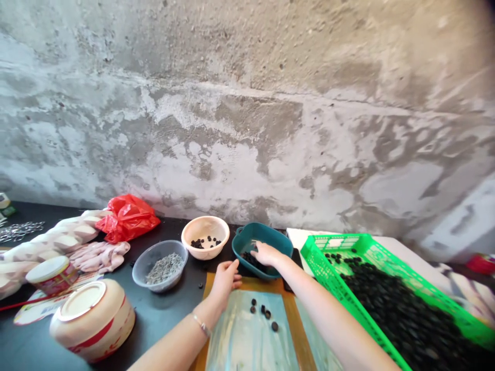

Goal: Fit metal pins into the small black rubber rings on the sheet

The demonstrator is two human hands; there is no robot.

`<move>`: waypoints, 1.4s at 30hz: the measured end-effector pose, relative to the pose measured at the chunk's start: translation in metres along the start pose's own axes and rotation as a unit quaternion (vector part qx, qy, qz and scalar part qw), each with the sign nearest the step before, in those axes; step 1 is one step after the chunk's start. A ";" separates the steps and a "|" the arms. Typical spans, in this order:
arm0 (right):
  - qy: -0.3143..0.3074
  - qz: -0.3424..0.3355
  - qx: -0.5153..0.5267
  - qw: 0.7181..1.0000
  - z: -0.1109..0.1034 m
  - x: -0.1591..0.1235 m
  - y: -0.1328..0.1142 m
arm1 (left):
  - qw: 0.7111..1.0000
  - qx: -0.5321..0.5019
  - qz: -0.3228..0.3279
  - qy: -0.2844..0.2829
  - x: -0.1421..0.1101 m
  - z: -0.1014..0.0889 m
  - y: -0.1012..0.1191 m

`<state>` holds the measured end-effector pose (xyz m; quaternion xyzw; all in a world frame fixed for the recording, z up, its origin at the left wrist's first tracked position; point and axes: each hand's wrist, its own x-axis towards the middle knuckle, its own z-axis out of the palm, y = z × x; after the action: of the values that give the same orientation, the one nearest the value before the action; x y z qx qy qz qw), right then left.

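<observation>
My right hand (266, 255) reaches into a teal plastic basin (278, 237) that holds small black round pieces. Its finger and thumb are apart over the pieces, and part of the fingers is hard to make out. Just left of that basin, my left hand (224, 283) hovers by the mat's far edge, fingers loosely bent and apart, with nothing visible in them. Several black round pieces (267, 313) lie scattered on the pale, brown-edged mat (247, 340) between my forearms.
A peach bowl (205, 252) holds black pieces; a clear bowl (141, 270) holds small grey metal parts. At right stands a green crate (340, 299) full of black pieces. An upturned cream container (93, 324), a tub (50, 275) and a red bag (129, 219) sit left. A rough wall (240, 129) rises behind.
</observation>
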<state>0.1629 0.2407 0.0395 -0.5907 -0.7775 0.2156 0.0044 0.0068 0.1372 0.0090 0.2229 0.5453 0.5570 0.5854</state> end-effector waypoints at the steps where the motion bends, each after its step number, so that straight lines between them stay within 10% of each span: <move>1: 0.019 -0.024 -0.002 1.000 0.000 0.000 -0.001 | 1.000 0.020 0.014 0.004 0.011 0.005 0.002; 13: -0.030 -0.189 -0.023 0.981 0.002 0.003 -0.007 | 0.977 0.149 0.153 0.000 0.046 0.028 0.008; 23: 0.181 -0.065 -0.003 0.981 0.002 -0.040 0.032 | 0.934 0.206 0.293 0.000 0.013 0.009 0.008; 42: 0.185 -0.127 -0.028 0.974 0.066 -0.084 -0.008 | 0.899 0.228 0.374 -0.009 -0.028 -0.004 -0.010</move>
<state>0.1637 0.1398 0.0033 -0.5169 -0.8375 0.0788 0.1587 0.0135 0.1077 0.0104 0.5429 0.5285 0.5933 0.2719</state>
